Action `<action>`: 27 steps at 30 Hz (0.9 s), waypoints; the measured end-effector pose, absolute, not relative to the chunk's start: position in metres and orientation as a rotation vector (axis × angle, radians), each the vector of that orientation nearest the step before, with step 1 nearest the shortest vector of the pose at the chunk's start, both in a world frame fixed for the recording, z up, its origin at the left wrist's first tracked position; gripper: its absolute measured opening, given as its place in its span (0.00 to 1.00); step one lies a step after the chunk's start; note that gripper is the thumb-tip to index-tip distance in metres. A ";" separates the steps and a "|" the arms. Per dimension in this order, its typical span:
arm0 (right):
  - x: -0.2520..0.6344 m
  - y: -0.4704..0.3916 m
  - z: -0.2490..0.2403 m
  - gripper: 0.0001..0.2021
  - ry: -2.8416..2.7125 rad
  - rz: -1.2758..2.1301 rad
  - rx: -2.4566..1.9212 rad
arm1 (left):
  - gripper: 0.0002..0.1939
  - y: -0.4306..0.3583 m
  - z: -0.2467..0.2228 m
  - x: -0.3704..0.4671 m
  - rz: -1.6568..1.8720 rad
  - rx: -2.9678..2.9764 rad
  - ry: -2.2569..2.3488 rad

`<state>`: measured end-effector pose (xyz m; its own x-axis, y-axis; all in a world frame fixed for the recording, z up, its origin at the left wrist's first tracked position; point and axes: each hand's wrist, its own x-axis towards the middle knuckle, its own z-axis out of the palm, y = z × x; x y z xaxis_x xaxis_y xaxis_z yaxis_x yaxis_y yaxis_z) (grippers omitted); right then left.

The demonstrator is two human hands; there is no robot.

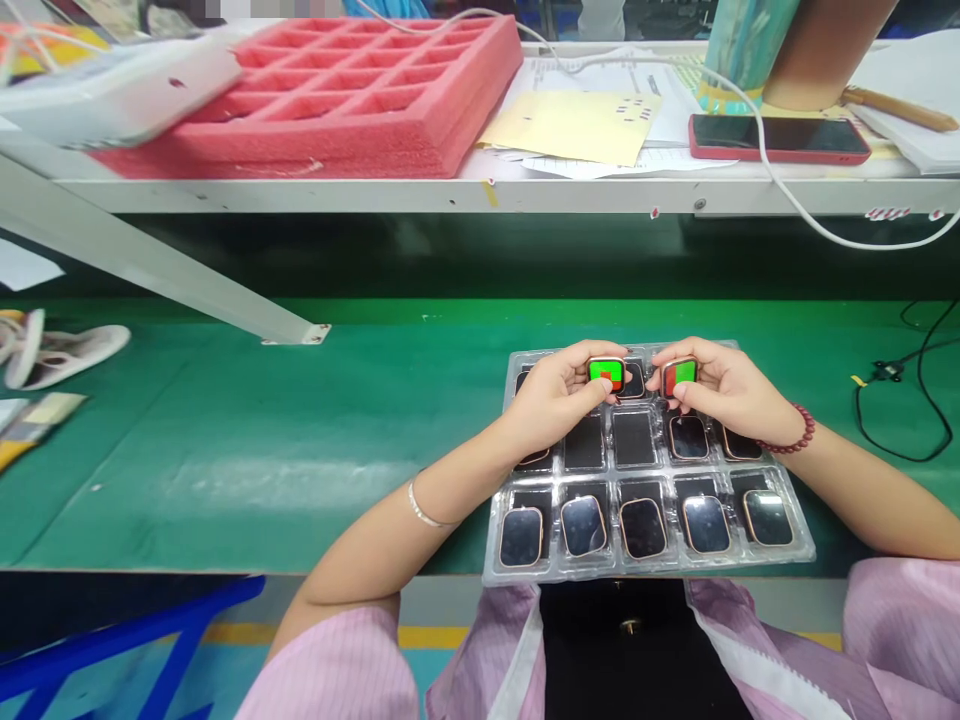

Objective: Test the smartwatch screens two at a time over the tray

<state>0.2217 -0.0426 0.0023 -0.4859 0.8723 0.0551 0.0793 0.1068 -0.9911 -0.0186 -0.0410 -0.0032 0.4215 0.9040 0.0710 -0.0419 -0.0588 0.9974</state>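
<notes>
Both hands work over a clear blister tray (796,548) on the green belt (300,440).

Left hand (555,395): fingers pinched round a lit smartwatch body (607,373), its screen mostly green with a small red patch. It is held just above the tray's far row.

Right hand (724,388): pinching a second lit watch body (679,377), screen split red and green, close beside the first but not touching it.

The near row holds five dark, rose-rimmed watch bodies (583,526). The middle row is mixed: two pockets (634,438) look empty, others filled.

Step, as I judge it: a screen check, two units at a time, both out of their pockets.

Next move would call for seating each unit flat in its own pocket without scuffing the glass, then picking the next pair.

On the upper shelf sit a red foam tray (360,90) and a phone (780,138).
</notes>
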 end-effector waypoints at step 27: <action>0.223 -0.043 0.001 0.10 -1.891 1.246 -0.882 | 0.18 -0.044 -0.005 -0.020 0.907 1.462 0.835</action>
<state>0.2227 -0.0426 0.0007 -0.5260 0.8311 0.1808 0.1616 0.3064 -0.9381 -0.0198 -0.0439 -0.0054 0.4456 0.8923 0.0729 -0.0013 -0.0808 0.9967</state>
